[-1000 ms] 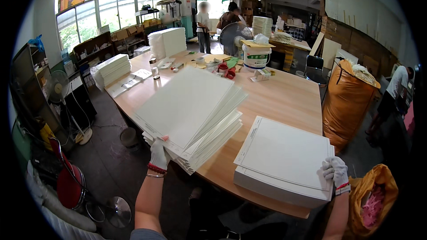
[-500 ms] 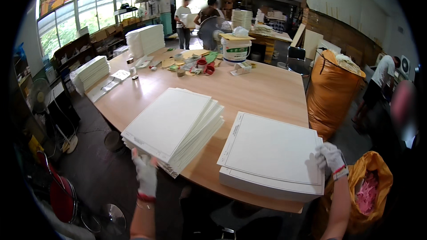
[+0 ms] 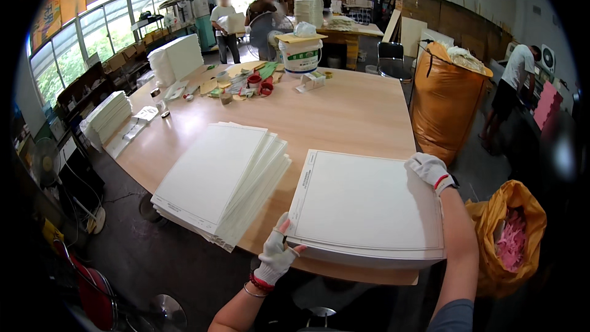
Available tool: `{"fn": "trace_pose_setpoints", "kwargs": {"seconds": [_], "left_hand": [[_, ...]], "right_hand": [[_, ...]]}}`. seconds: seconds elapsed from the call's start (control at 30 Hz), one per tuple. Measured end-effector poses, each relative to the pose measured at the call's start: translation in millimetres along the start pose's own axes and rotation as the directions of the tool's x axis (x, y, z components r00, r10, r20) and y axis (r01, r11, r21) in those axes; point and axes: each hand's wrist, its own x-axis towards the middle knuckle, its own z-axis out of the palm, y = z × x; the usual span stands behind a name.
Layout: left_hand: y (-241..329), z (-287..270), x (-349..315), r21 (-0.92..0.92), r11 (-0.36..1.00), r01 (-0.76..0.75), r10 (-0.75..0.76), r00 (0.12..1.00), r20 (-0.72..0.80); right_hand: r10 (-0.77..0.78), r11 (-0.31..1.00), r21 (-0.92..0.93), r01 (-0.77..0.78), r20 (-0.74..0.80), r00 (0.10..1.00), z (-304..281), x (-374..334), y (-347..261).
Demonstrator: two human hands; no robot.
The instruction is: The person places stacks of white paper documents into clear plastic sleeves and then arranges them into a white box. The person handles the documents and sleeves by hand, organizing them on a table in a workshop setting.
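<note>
Two stacks of large white printed sheets lie on the wooden table. The right stack [image 3: 367, 203] has thin dark border lines on its top sheet. At its near left corner is my left hand [image 3: 276, 255] in a white glove with bare fingertips, thumb and forefinger spread around the corner. My right hand [image 3: 428, 169], gloved in white too, lies over the far right corner with its fingers stretched across the edge. My right forearm runs along the stack's right side. The left stack [image 3: 212, 175] is fanned out toward its right side, and neither hand touches it.
On the wooden table [image 3: 350, 110] are a white bucket [image 3: 300, 55], red tape rolls and scraps, and more white stacks [image 3: 176, 61] at the far left. Orange sacks [image 3: 445, 107] stand right of the table, one holding pink scraps [image 3: 511, 243]. A red chair [image 3: 92, 295] stands lower left. Other people work farther off.
My left hand has moved right, from the left stack to the right stack's near left corner. My right hand has slid away from me along the right edge to the far corner.
</note>
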Motion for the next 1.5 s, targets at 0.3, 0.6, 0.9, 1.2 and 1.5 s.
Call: {"fn": "trace_pose_setpoints", "kwargs": {"seconds": [0.3,0.6,0.9,1.2,1.5], "left_hand": [[-16.9,15.0,-13.2,-0.065,0.998,-0.025,0.015,0.989,-0.147],[-30.2,-0.6,-13.9,-0.106,0.994,0.019,-0.029,0.995,-0.097],[-40.0,-1.2,-11.3,-0.286,0.957,0.039,-0.068,0.993,-0.094],[-45.3,1.7,-9.0,-0.289,0.954,0.077,-0.118,0.985,-0.125],[66.3,26.9,5.7,-0.037,0.935,-0.353,0.348,0.933,-0.097]], "right_hand": [[-0.134,0.990,0.020,0.138,-0.123,0.983,-2.5,-28.0,18.8],[0.332,0.497,0.865,0.065,-0.259,0.907,-21.0,-155.9,34.7],[0.258,0.687,0.701,0.191,-0.481,0.838,56.0,-273.9,-14.2],[0.349,0.738,0.656,0.158,-0.571,0.743,64.8,-265.6,-31.1],[0.539,0.616,0.788,-0.009,-0.413,0.734,30.4,-270.6,-20.9]]}}
